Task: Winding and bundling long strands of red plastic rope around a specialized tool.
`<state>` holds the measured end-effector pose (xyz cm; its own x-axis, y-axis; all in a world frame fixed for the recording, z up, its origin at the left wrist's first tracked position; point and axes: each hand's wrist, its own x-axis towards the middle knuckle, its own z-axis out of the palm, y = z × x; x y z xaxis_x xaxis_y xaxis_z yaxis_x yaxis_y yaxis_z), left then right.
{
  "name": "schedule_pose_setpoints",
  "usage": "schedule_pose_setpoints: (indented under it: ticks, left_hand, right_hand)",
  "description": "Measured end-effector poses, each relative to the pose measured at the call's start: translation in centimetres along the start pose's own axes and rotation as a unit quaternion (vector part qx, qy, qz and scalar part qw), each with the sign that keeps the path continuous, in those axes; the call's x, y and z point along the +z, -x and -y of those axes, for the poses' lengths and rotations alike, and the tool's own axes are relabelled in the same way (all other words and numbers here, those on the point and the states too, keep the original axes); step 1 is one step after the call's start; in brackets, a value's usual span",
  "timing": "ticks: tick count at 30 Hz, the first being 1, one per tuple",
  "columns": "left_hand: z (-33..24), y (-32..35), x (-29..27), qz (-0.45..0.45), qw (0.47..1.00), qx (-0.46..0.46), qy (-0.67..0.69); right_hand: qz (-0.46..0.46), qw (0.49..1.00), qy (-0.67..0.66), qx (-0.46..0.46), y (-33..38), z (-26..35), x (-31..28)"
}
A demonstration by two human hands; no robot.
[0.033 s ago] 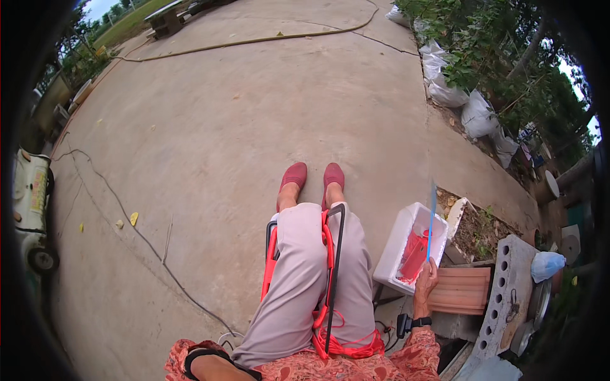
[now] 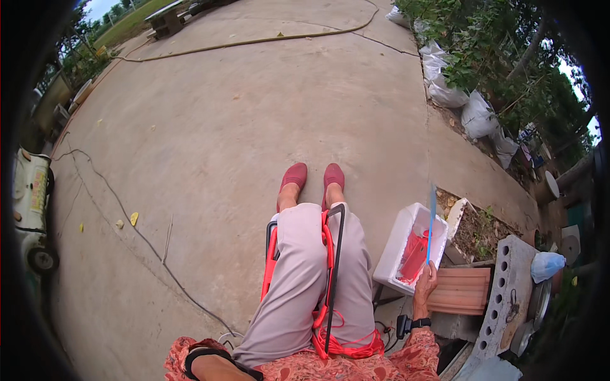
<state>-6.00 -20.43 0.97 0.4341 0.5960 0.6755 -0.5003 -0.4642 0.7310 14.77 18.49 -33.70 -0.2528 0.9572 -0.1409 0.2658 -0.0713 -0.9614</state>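
Note:
At the right, my right hand (image 2: 425, 282) is closed in a pinch on the lower end of a thin, flat blue strip (image 2: 432, 223), which stands nearly upright. The hand is over the near right edge of a white foam box (image 2: 389, 255); red material (image 2: 415, 256) lies inside it. A black frame (image 2: 332, 282) with red strands (image 2: 273, 254) around it spans my thighs, and loose red strands (image 2: 362, 350) lie bunched in my lap. My left forearm (image 2: 219, 368) shows at the lower edge, but the left hand is out of view.
Ridged terracotta tiles (image 2: 460, 290) and a grey block with holes (image 2: 506, 301) stand right of the foam box. A planter of soil (image 2: 480, 232) is behind it. Black cable (image 2: 162, 260) crosses the concrete at left, near a wheeled toy car (image 2: 32, 209). White sacks (image 2: 476, 115) line the right edge.
My right hand and the blue strip have dropped very slightly. Nothing else visibly differs.

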Motion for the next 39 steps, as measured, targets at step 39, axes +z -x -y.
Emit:
schedule_pose_setpoints:
  ticks: [39]
  left_hand:
    - [2.3, 5.4, -0.2, -0.303, 0.950, -0.073, -0.016]
  right_hand:
    - [-0.071, 0.986, -0.104, 0.111, -0.3, 2.9, 0.9]
